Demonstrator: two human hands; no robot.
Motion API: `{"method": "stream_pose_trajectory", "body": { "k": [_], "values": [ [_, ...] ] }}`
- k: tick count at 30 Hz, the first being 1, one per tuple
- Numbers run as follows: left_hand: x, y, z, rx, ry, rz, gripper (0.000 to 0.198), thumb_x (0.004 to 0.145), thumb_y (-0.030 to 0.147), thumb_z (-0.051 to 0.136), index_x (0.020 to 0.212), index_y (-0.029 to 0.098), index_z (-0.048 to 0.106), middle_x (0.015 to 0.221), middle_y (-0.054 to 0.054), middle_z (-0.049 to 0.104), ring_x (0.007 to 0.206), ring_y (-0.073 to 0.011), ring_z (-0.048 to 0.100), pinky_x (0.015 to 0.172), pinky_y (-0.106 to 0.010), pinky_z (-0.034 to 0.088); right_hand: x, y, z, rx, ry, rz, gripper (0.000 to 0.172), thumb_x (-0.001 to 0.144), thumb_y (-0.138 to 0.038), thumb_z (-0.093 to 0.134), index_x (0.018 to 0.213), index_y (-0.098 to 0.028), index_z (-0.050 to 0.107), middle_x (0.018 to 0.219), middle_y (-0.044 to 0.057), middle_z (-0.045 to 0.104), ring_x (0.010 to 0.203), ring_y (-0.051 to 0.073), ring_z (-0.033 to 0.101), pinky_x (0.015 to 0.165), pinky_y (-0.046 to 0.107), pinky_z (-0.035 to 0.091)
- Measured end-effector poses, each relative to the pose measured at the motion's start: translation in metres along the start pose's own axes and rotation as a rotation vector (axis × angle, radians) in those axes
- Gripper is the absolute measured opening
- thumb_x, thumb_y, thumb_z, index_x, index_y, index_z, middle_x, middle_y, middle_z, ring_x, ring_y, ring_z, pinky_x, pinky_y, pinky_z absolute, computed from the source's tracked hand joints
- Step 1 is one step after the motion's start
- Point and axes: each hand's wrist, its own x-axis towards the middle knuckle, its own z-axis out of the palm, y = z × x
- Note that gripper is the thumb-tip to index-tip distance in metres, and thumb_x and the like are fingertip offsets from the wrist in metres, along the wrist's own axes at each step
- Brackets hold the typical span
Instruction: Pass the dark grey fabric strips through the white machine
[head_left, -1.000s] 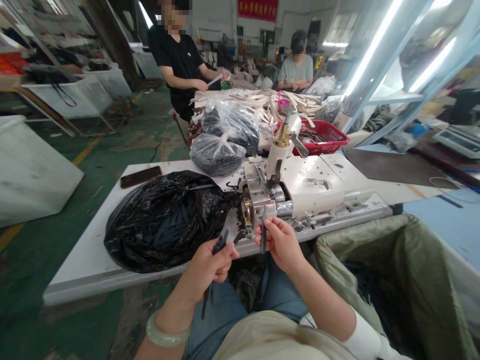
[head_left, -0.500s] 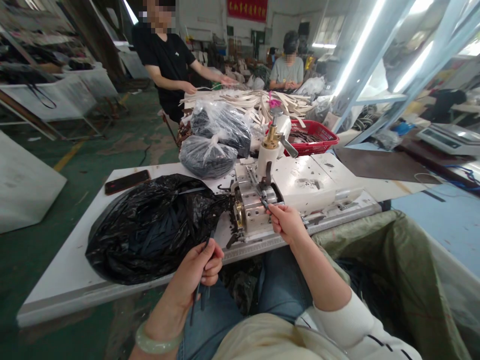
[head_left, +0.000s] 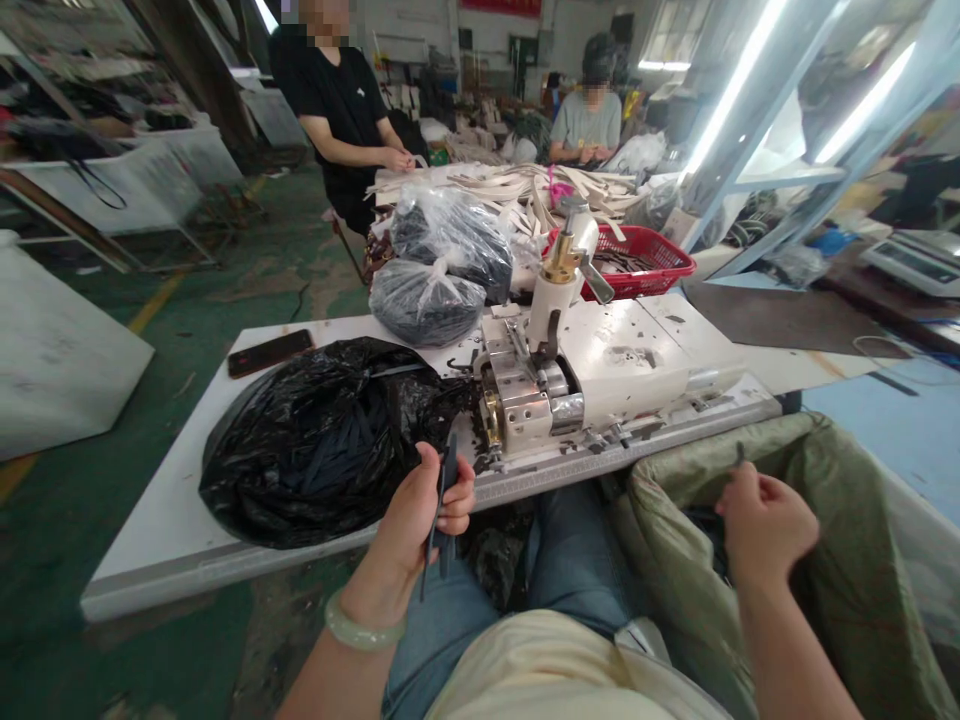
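A: Right hand (head_left: 769, 525) is pinching a dark piece (head_left: 740, 454), fingers nearly closed, over the green sack (head_left: 667, 510) at right.
B: Left?
A: Left hand (head_left: 416, 508) is curling partly closed around dark strips (head_left: 449, 470), near side of the black bag (head_left: 247, 480).
B: I'd be keeping that thumb firm, so they're not fanning.

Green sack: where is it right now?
The green sack is at the lower right of the head view, by the front edge of the white table, with the right hand over its opening.
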Motion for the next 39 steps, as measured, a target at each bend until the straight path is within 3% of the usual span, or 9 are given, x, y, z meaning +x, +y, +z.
{"method": "stream_pose_trajectory", "body": {
  "k": [3,6,11,14,17,23,29,34,39],
  "values": [
    [0.004,-0.002,0.006,0.015,-0.015,-0.01,0.061,0.07,0.074,0.052,0.072,0.013,0.054,0.05,0.01,0.027,0.039,-0.0003,0.016,0.033,-0.009,0.017,0.012,0.042,-0.029,-0.511,0.072,-0.062,0.057,0.083,-0.054,0.047,0.1,-0.003,0.065,0.08,0.026,0.065,0.071,0.04,0.062,0.057,0.045,0.042],
    [0.007,-0.007,0.012,0.044,-0.058,-0.039,0.062,0.07,0.075,0.05,0.073,0.013,0.054,0.05,0.01,0.026,0.039,-0.0008,0.015,0.033,-0.009,0.017,-0.007,0.013,-0.021,-0.235,-0.057,-0.236,0.057,0.083,-0.054,0.048,0.109,-0.006,0.066,0.092,0.022,0.067,0.08,0.036,0.063,0.069,0.045,0.046],
    [0.007,-0.02,0.022,0.091,-0.151,-0.148,0.064,0.07,0.077,0.046,0.073,0.014,0.054,0.049,0.01,0.027,0.039,-0.0009,0.013,0.034,-0.01,0.015,-0.084,-0.109,0.042,0.719,-0.986,-0.219,0.045,0.084,-0.05,0.057,0.112,-0.017,0.067,0.072,0.004,0.064,0.057,0.014,0.054,0.054,0.026,0.043],
    [0.001,-0.022,0.026,0.118,-0.2,-0.218,0.063,0.069,0.076,0.049,0.074,0.014,0.054,0.049,0.01,0.028,0.039,-0.0007,0.013,0.033,-0.01,0.015,-0.118,-0.154,0.068,0.872,-1.206,-0.281,0.033,0.084,-0.044,0.062,0.099,-0.017,0.073,0.054,-0.002,0.052,0.048,0.009,0.043,0.048,0.023,0.035],
    [-0.007,-0.017,0.022,0.129,-0.224,-0.261,0.048,0.072,0.061,0.064,0.072,0.015,0.052,0.049,0.011,0.027,0.039,-0.0007,0.013,0.034,-0.01,0.015,-0.126,-0.168,0.077,0.944,-1.159,-0.256,0.028,0.084,-0.042,0.063,0.083,-0.016,0.075,0.051,-0.003,0.045,0.047,0.008,0.038,0.046,0.022,0.03],
    [-0.013,-0.012,0.0,0.136,-0.173,-0.231,0.027,0.078,0.037,0.068,0.08,0.013,0.057,0.049,0.012,0.025,0.041,-0.0011,0.012,0.034,-0.01,0.013,-0.109,-0.165,0.08,1.223,-0.987,0.158,0.027,0.077,-0.041,0.07,0.071,-0.014,0.069,0.048,-0.006,0.039,0.042,0.006,0.025,0.04,0.021,0.023],
    [-0.004,-0.021,0.008,0.1,-0.166,-0.192,0.03,0.078,0.041,0.067,0.072,0.015,0.053,0.047,0.012,0.021,0.039,-0.0008,0.01,0.034,-0.01,0.011,-0.111,-0.154,0.073,1.299,-1.286,0.058,0.022,0.078,-0.04,0.071,0.082,-0.019,0.065,0.055,-0.006,0.042,0.045,0.007,0.034,0.045,0.02,0.035],
    [-0.001,-0.036,0.016,0.11,-0.27,-0.351,0.03,0.079,0.043,0.066,0.076,0.014,0.054,0.049,0.012,0.023,0.039,-0.0007,0.01,0.034,-0.011,0.011,-0.102,-0.15,0.078,1.169,-1.239,-0.009,0.034,0.079,-0.047,0.067,0.069,-0.015,0.061,0.072,0.003,0.058,0.06,0.011,0.053,0.055,0.022,0.044],
    [0.001,-0.034,0.008,0.122,-0.172,-0.254,0.032,0.078,0.043,0.067,0.077,0.014,0.055,0.049,0.012,0.023,0.04,-0.0009,0.01,0.034,-0.01,0.012,-0.066,-0.156,0.091,1.05,-1.202,0.311,0.04,0.066,-0.049,0.076,0.069,-0.015,0.057,0.042,-0.009,0.037,0.031,0.003,0.027,0.031,0.015,0.017]
  ]
}}
